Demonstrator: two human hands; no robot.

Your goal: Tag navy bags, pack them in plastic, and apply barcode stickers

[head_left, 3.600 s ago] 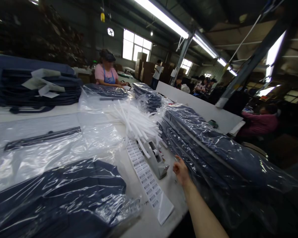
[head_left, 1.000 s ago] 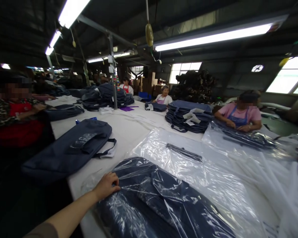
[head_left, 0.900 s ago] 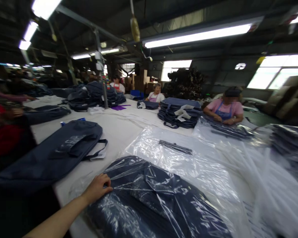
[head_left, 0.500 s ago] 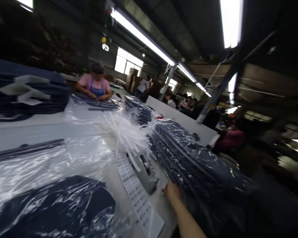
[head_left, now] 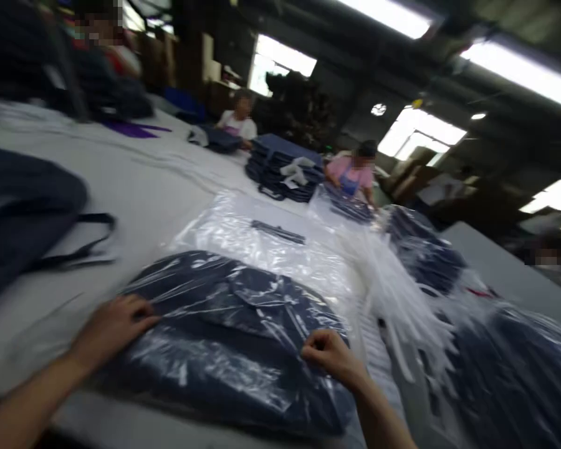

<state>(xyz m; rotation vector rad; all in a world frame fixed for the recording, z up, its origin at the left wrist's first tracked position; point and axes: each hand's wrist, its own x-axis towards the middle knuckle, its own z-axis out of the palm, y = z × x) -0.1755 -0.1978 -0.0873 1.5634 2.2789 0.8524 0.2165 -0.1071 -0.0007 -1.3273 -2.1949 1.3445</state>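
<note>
A dark navy folded fabric item (head_left: 243,324) lies in a clear plastic bag on the table before me. My left hand (head_left: 115,327) rests on the bag's left edge, thumb a little apart from the fingers. Over the right side of the bag is my right hand (head_left: 330,354), its fingers curled closed; what they hold, if anything, is hidden. Just right of it a sheet of printed labels (head_left: 378,355) runs along the table. A blurred grey tape dispenser (head_left: 409,380) sits beyond, partly under a bundle of white strips (head_left: 393,293).
Behind the bag lies more clear plastic (head_left: 234,218). Wrapped dark items (head_left: 518,355) are piled at right. A dark item with a strap (head_left: 23,212) lies at left. Across the table, a person in pink (head_left: 350,171) works near a dark stack (head_left: 285,165).
The view has swung left, bringing the bagged item to the middle. My right hand has moved from beside the tape dispenser onto the bag. My left hand has come into view.
</note>
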